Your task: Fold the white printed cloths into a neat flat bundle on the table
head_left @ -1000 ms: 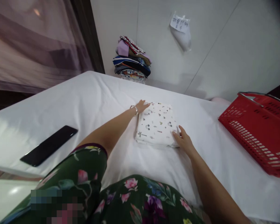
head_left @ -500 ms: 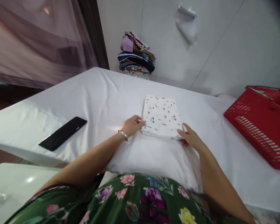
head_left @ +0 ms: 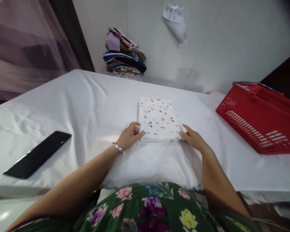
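Observation:
A folded white cloth (head_left: 159,119) with a small print of rainbows and other little shapes lies flat on the white-covered table, in front of my body. At its near left corner is my left hand (head_left: 129,135), wearing a silver bracelet; the thumb presses on top and the other fingers curl at the edge. My right hand (head_left: 194,140) takes the near right corner, thumb on the cloth and index finger stretched along the outside of the edge. The undersides of both corners are hidden from view.
Left on the table (head_left: 101,109) lies a flat black glossy object (head_left: 38,154). A stack of folded clothes (head_left: 125,58) stands at the back against the wall. To the right sits a red plastic basket (head_left: 263,119) with metal handles. A paper with writing (head_left: 174,14) hangs on the wall.
The view has turned, so the table and things on it appear further left. On the right, my fingers have moved from below the corner to beside it. The cloth stays folded.

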A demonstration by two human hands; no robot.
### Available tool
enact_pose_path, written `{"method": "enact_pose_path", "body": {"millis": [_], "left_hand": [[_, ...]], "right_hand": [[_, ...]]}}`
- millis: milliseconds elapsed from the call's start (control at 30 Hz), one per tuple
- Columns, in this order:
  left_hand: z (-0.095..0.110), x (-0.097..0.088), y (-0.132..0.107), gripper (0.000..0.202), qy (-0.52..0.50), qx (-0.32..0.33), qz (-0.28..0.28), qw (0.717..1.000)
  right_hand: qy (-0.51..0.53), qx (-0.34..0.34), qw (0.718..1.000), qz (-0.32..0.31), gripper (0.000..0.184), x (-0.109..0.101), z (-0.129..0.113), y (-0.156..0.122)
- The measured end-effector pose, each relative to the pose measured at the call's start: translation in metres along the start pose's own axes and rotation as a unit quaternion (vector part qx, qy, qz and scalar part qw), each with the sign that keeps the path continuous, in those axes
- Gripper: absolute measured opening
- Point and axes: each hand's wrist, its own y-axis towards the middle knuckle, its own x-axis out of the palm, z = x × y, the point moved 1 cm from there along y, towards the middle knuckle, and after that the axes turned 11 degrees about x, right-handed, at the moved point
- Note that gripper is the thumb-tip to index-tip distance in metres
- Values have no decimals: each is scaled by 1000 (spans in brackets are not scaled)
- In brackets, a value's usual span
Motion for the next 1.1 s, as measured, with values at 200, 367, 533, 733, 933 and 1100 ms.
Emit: {"method": "enact_pose_path", "body": {"millis": [200,367,533,733,933,1100], "left_hand": [[-1,-10,-1,61,24,35,-81,996],[-6,-12,1,49,44,68,-112,990],[-9,-8,2,39,67,99,-90,989],[-3,-4,0,37,108,94,-128,981],[1,-1,-3,38,131,76,-136,979],[2,6,-8,51,137,21,-89,986]], "right_hand": [[5,-113,993,29,59,6,14,-15],[-44,-119,990,62,52,16,8,-13],[-87,-126,985,79,49,17,5,-14],[-84,-125,982,115,47,16,13,-10],[-78,-135,984,89,49,19,19,-3],[-80,-115,986,91,44,17,22,-1]]}}
